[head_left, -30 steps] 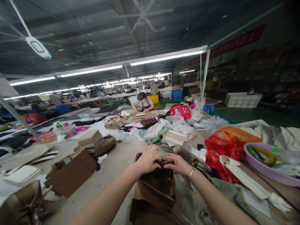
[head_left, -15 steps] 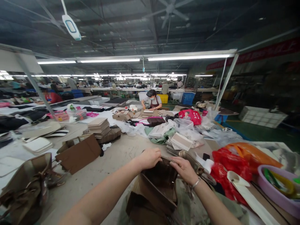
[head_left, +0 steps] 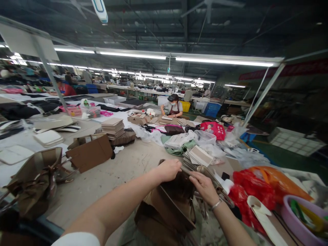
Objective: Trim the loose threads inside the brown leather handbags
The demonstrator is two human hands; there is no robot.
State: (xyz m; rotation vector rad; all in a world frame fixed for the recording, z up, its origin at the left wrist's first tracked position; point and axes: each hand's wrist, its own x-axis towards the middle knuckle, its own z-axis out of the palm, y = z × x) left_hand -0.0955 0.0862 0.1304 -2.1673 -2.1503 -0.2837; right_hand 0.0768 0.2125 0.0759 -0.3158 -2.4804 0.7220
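Brown bag bottom centre, close in on the surface. Mouth up, dark interior showing; near wall's top edge slanting from far left to near right, long axis seemingly the same. Brown material bunched low on its left, hard to separate from it.

Left hand at end of a diagonal forearm from lower left, white sleeve near elbow. Fist curled, knuckles up, clamped on bag's far rim. Right hand in from lower right, bracelet at wrist, fingers stretched along same rim, touching; gripped or only pressed, can't tell.

Tight around it: khaki-brown bag crowding the right hand, partly hidden; stacked cards just behind, in the way on far side. Lilac basin, white strip, red plastic bag on right, orange bag behind red. To left, well apart: olive-brown bag, then boxy brown bag tilted, beige panel stack behind.

Farther: clear plastic, pink-red printed bag, seated-looking person in apron, bent over work. Back: yellow bin, blue crate; tube lights overhead.
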